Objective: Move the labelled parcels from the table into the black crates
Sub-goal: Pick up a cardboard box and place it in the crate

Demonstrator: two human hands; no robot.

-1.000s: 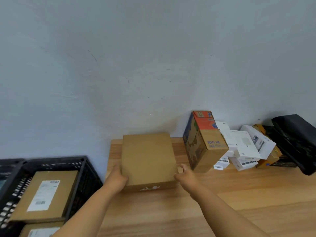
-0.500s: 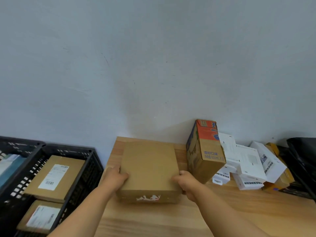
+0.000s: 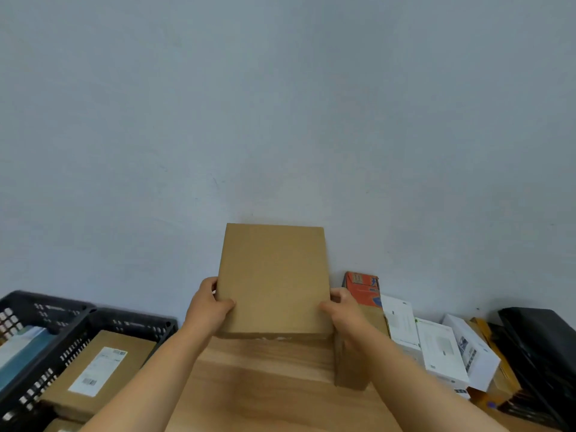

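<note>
A plain brown cardboard parcel [image 3: 274,275] is held up above the wooden table [image 3: 265,378], tilted so its broad blank face points at me. My left hand [image 3: 209,307] grips its left edge and my right hand [image 3: 343,310] grips its right edge. No label shows on the visible face. At the lower left stands a black crate [image 3: 103,322] with a labelled brown parcel [image 3: 93,372] lying flat in it. A second black crate [image 3: 18,307] sits further left with bluish items inside.
To the right on the table stand a tall brown and orange box [image 3: 363,294], several white boxes [image 3: 436,347] and a black bag [image 3: 542,347] at the far right. A pale wall rises directly behind the table.
Both hands have lifted the brown parcel off the table and tipped it upright towards me. The camera view has tilted upwards.
</note>
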